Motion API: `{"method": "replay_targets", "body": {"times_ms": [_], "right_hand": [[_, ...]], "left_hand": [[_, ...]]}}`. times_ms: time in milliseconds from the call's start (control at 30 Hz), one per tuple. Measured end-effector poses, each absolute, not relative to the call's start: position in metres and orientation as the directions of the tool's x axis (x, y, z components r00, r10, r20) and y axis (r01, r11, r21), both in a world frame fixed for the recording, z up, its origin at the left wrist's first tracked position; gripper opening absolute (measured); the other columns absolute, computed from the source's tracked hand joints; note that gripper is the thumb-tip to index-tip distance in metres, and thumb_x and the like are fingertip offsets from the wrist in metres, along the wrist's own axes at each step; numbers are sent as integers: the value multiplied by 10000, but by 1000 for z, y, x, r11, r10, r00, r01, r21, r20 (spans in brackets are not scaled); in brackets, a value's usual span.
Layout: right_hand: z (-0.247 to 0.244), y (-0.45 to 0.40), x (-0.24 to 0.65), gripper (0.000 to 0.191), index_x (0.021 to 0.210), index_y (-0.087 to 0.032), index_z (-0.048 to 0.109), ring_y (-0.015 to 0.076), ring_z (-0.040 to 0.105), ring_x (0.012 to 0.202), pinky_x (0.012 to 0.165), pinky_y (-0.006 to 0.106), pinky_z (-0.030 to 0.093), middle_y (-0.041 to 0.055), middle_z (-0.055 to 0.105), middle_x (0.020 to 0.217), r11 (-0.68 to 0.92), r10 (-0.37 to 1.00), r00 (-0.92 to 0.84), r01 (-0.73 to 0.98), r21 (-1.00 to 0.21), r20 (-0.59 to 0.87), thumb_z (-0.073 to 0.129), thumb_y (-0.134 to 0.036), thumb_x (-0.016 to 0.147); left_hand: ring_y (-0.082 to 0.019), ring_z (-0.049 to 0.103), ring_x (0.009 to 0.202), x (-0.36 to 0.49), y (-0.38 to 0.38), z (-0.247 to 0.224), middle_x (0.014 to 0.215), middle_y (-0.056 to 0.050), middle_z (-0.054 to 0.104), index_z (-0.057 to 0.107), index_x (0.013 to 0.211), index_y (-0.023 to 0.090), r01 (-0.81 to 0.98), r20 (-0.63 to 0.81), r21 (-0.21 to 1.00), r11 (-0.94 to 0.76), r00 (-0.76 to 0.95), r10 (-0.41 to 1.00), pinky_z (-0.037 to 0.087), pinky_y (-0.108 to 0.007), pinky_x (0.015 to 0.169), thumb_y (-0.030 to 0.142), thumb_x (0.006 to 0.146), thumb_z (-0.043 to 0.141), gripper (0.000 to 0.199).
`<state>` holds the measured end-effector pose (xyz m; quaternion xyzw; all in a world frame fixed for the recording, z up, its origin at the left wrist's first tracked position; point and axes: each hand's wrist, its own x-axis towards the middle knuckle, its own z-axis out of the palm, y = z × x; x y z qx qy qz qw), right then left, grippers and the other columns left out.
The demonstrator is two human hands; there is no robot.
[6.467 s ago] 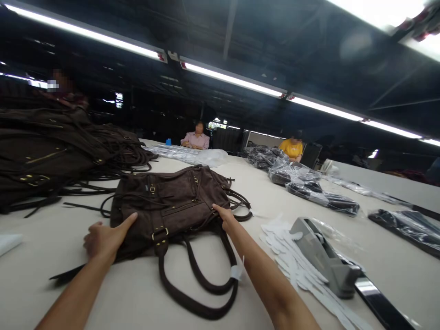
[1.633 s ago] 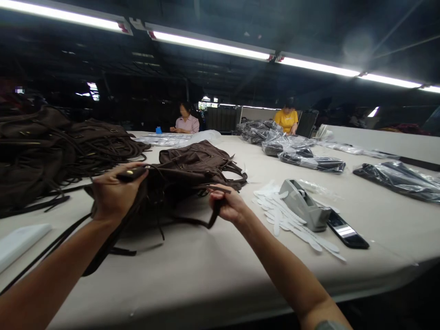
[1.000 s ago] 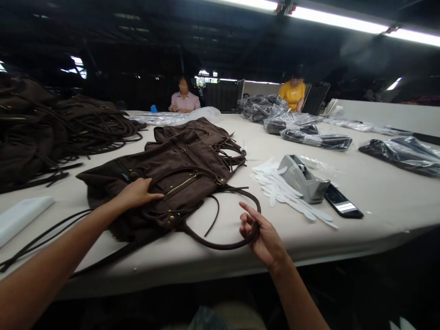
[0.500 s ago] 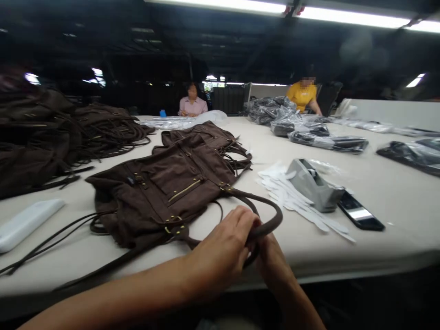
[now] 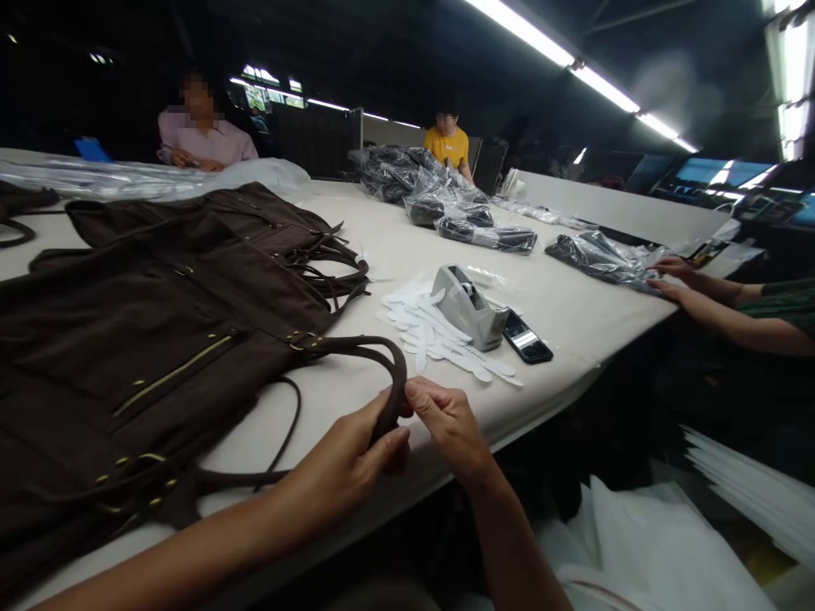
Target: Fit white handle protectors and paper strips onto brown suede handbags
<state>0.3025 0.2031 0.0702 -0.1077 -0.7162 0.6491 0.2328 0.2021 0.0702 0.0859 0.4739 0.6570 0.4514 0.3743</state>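
A dark brown bag (image 5: 184, 314) with gold-coloured zip and rings lies on the left of the pale table (image 5: 573, 331). Its handles (image 5: 396, 361) reach toward the table's front edge. Wrapped round them is my left hand (image 5: 362, 450), thumb along the near side. My right hand (image 5: 446, 416) is at the outer side of the same handles, thumb and fingers pinched together against them; whether it grips a small piece there is hidden. Behind this bag lies a second brown bag (image 5: 255, 208).
White paper strips (image 5: 433, 331), a grey tape dispenser (image 5: 471, 310) and a phone (image 5: 527, 338) lie right of the handles. Plastic-wrapped bags (image 5: 446, 199) sit farther back. A co-worker's hands (image 5: 675, 280) touch another wrapped bag (image 5: 598, 255). White sheets (image 5: 655, 543) are lower right.
The view has turned right and moved closer to the bag. My left hand has rolled so its thumb shows. My right hand, mostly hidden behind the handles before, now shows beside them.
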Motion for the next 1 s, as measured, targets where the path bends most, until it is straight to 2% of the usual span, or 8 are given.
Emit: {"method": "replay_targets", "body": {"times_ms": [100,200,267,367,467,733,867,1000], "right_hand": [[56,230,295,278,902,-183,757,214,627,861,736,314,492,61,701,905,353,602,-759,-23,-936,246,577,-395,913],[40,256,285,291,973,-177,727,236,633,834,768,353,482,88,704,931,504,712,-663,252,-826,232,608,-415,858],[33,268,275,369,1001,-161,706,245,626,780,787,383,461,91,692,879,592,710,-674,412,-693,206,614,-474,829],[28,280,254,501,1058,-151,667,288,622,804,755,402,434,96,676,855,703,674,-718,552,-448,174,586,-574,802],[23,289,234,495,1083,-204,634,294,628,777,690,390,419,65,668,817,724,661,-741,588,-361,119,492,-594,815],[17,296,236,403,725,-262,647,277,612,592,594,379,430,45,640,597,618,726,-670,535,-577,155,553,-643,633],[19,297,243,411,740,-232,631,235,567,454,488,333,410,12,559,445,446,776,-630,502,-741,40,631,-633,650],[25,287,242,587,883,-194,604,143,465,409,373,251,310,29,646,615,187,765,-643,278,-942,-38,760,-647,544]], "left_hand": [[-157,565,565,176,94,69,681,8,585,518,1104,197,323,-19,936,140,-352,936,453,-270,546,497,937,403,363],[-213,647,813,146,113,49,890,-83,668,526,1116,179,605,141,777,173,-435,889,486,-313,714,380,963,354,306],[-250,659,923,133,116,41,1005,-128,687,528,1157,174,710,166,669,221,-432,887,487,-342,776,323,964,348,303],[-295,681,871,125,115,38,958,-137,716,554,1137,181,780,129,557,285,-419,899,489,-359,723,367,960,391,304],[-299,688,823,123,113,38,924,-121,727,557,1112,201,835,86,450,317,-393,915,481,-350,673,423,966,377,322],[-249,673,864,80,106,39,982,-84,713,562,1082,205,878,61,388,279,-327,943,459,-305,685,206,895,450,218],[-274,650,903,34,102,44,970,-125,689,566,1099,159,815,105,468,341,-435,894,455,-348,769,300,949,421,252],[-249,617,905,33,99,55,940,-129,648,526,1143,111,686,135,618,384,-574,808,448,-348,785,301,970,373,299]]}}
